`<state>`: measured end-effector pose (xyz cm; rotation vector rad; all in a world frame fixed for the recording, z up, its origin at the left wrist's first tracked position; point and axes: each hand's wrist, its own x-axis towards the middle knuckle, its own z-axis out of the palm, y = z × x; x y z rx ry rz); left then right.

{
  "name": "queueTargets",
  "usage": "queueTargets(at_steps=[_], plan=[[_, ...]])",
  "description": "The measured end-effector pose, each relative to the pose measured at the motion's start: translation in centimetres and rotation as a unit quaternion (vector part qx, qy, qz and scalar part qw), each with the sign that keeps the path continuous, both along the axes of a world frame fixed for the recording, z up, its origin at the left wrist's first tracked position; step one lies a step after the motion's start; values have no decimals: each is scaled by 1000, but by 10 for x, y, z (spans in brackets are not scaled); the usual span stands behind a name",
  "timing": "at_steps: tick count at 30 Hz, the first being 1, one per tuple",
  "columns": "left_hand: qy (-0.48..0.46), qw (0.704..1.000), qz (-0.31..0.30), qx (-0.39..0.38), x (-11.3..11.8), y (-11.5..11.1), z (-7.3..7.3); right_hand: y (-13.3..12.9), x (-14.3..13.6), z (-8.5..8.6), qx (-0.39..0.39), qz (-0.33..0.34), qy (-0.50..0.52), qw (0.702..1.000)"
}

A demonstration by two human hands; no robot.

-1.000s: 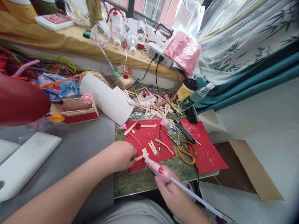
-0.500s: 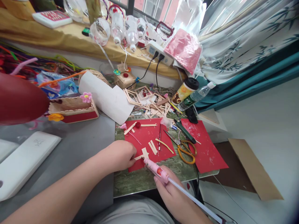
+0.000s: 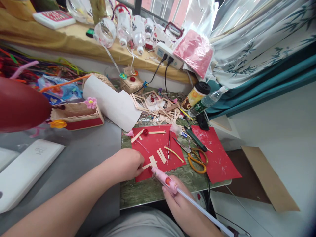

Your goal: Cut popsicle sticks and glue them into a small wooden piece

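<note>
My left hand (image 3: 129, 163) is closed, pinching the left end of a wooden craft stick (image 3: 147, 166) over red paper (image 3: 158, 141). My right hand (image 3: 178, 199) wraps round a pink hot glue gun (image 3: 164, 179), with a long glue stick (image 3: 202, 209) sticking out of its back. The gun's nozzle is at the right end of the craft stick; whether they touch I cannot tell. Short cut stick pieces (image 3: 152, 160) lie just above the nozzle, and another group of pieces (image 3: 161, 155) lies to their right.
Orange-handled scissors (image 3: 197, 161), a dark green utility knife (image 3: 196, 140) and a yellow-green strip (image 3: 175, 154) lie to the right. A drink cup (image 3: 196, 95) and water bottle (image 3: 207, 102) stand behind. Loose sticks (image 3: 165, 112) are piled at the back; a craft-stick box (image 3: 77, 118) sits left.
Almost nothing differs. The view has shifted very slightly, and both hands keep their hold and place.
</note>
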<state>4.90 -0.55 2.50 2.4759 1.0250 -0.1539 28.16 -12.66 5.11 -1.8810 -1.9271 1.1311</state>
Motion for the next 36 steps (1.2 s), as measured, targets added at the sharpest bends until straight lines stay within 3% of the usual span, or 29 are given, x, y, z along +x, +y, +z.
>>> queueTargets(at_steps=[36], plan=[[7,1000,5,-18,0,1,-1,-1,0,2,15,-9,7,1000]])
